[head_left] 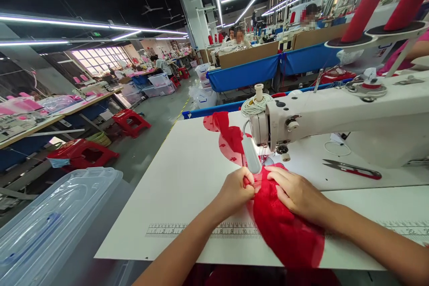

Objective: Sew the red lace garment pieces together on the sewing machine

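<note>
A sheer red fabric piece (284, 232) runs from the table's front edge under the head of a white sewing machine (308, 111). Its far part (231, 138) lies spread on the table behind the needle. My left hand (236, 190) pinches the fabric's left edge just in front of the presser foot. With fingers stretched out, my right hand (298, 190) lies flat on the cloth, fingertips close to the needle. A pale oblong lamp (251, 155) hangs in front of the needle area and hides part of the stitching spot.
Thread snips (351, 169) lie on the machine bed at right. A printed ruler (231, 231) crosses the white tabletop (174, 174). Red thread cones (363, 15) stand at upper right. A clear lidded bin (56, 219) and red stools (83, 154) are at left; people sit farther back.
</note>
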Motion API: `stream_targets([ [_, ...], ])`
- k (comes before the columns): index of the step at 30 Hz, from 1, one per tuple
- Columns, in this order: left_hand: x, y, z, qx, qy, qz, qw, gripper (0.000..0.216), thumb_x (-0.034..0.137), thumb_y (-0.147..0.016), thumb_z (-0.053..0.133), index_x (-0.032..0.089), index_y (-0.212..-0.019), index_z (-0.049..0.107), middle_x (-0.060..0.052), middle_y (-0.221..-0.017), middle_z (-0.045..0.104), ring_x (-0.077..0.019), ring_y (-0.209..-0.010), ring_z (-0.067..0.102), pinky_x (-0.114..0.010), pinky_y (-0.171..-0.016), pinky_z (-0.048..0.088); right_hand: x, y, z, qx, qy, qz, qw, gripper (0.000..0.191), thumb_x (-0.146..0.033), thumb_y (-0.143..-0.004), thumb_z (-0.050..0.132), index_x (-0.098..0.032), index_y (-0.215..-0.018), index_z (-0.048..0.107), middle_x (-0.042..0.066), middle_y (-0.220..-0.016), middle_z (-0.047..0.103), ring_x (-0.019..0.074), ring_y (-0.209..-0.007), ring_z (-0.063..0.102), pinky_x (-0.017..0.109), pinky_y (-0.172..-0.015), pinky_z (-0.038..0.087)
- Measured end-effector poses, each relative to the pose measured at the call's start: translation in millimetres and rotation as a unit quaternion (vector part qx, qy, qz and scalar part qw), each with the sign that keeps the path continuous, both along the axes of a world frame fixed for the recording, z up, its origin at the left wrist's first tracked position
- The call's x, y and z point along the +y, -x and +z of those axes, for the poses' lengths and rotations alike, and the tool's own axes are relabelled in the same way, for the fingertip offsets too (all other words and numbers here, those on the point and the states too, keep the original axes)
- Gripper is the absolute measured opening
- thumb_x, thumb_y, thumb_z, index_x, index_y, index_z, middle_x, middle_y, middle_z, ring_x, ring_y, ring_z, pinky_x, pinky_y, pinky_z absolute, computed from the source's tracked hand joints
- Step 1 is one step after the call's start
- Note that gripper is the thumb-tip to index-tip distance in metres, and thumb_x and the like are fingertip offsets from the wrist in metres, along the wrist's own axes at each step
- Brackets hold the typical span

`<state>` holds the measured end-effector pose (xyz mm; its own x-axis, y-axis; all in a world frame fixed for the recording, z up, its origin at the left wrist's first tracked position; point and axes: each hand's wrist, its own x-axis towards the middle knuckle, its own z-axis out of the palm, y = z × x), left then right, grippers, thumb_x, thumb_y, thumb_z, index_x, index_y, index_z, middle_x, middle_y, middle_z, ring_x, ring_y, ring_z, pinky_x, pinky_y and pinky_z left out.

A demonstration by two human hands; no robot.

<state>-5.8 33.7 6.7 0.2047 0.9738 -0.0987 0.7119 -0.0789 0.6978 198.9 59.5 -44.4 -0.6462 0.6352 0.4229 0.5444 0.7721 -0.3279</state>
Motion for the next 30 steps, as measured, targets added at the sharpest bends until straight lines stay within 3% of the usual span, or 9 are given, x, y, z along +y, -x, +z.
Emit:
stream_targets([
  [4,10.1,9.7,-5.1,0.128,-0.099,0.052,0.986,0.027,-0.006,-0.066,0.04,0.02,-0.069,0.037,-0.002,-0.082,0.048,-0.0172,-0.072,0.051,-0.029,-0.065,0.042,4.1,-4.5,2.6,-0.04,-0.001,0.025,0.999,0.042,-0.004,-0.075,0.04,-0.012,-0.111,0.059,0.016,-0.123,0.062,0.0249,-0.11,0.06,0.041,-0.094,0.052],
  [6,10.3,5.0,-8.1,0.168,-0.14,0.047,0.975,0.027,-0.007,-0.068,0.038,0.02,-0.07,0.038,-0.006,-0.085,0.048,-0.0209,-0.079,0.051,-0.034,-0.07,0.044,5.0,-5.3,3.8,-0.038,0.003,0.028,0.999,0.043,-0.003,-0.075,0.039,-0.012,-0.112,0.059,0.015,-0.123,0.063,0.0236,-0.107,0.06,0.04,-0.093,0.053],
  [9,9.2,-5.9,-10.4,0.168,-0.195,-0.081,0.963,0.02,0.001,-0.077,0.04,0.02,-0.077,0.043,-0.006,-0.09,0.051,-0.0208,-0.085,0.051,-0.034,-0.075,0.047,5.9,-5.5,3.1,-0.037,-0.003,0.036,0.999,0.046,-0.002,-0.076,0.038,-0.012,-0.116,0.058,0.015,-0.122,0.063,0.0235,-0.104,0.061,0.041,-0.09,0.054],
  [12,11.1,-10.4,-15.6,0.148,-0.242,-0.19,0.94,0.011,0.013,-0.087,0.04,0.02,-0.081,0.045,-0.004,-0.084,0.052,-0.0179,-0.075,0.05,-0.03,-0.068,0.048,6.9,-5.9,1.3,-0.025,-0.014,0.045,0.999,0.046,-0.002,-0.078,0.037,-0.011,-0.117,0.058,0.014,-0.12,0.064,0.0227,-0.102,0.062,0.04,-0.089,0.055],
  [16,14.6,-5.7,-28.1,0.178,-0.296,-0.189,0.919,0.013,0.014,-0.087,0.039,0.02,-0.078,0.045,-0.005,-0.078,0.051,-0.0176,-0.065,0.047,-0.03,-0.057,0.045,7.0,-6.9,1.3,-0.012,-0.04,0.041,0.998,0.043,-0.001,-0.08,0.036,-0.01,-0.114,0.06,0.014,-0.117,0.066,0.0225,-0.102,0.062,0.037,-0.089,0.056],
  [23,11.8,-1.7,-33.9,0.214,-0.348,-0.199,0.891,0.033,0.004,-0.082,0.033,0.01,-0.106,0.054,-0.017,-0.103,0.061,-0.0258,-0.092,0.058,-0.038,-0.069,0.052,5.5,-4.7,3.6,0.008,-0.069,0.027,0.997,0.04,0.0,-0.082,0.035,-0.008,-0.11,0.062,0.014,-0.112,0.067,0.0221,-0.098,0.061,0.036,-0.087,0.056],
  [30,11.1,0.5,-40.3,0.268,-0.371,-0.216,0.863,0.036,0.006,-0.089,0.031,0.008,-0.111,0.059,-0.02,-0.107,0.063,-0.0278,-0.096,0.06,-0.044,-0.075,0.052,5.2,-3.0,0.3,0.018,-0.062,-0.006,0.998,0.039,0.0,-0.083,0.034,-0.011,-0.107,0.063,0.013,-0.108,0.068,0.0211,-0.098,0.062,0.034,-0.085,0.056],
])
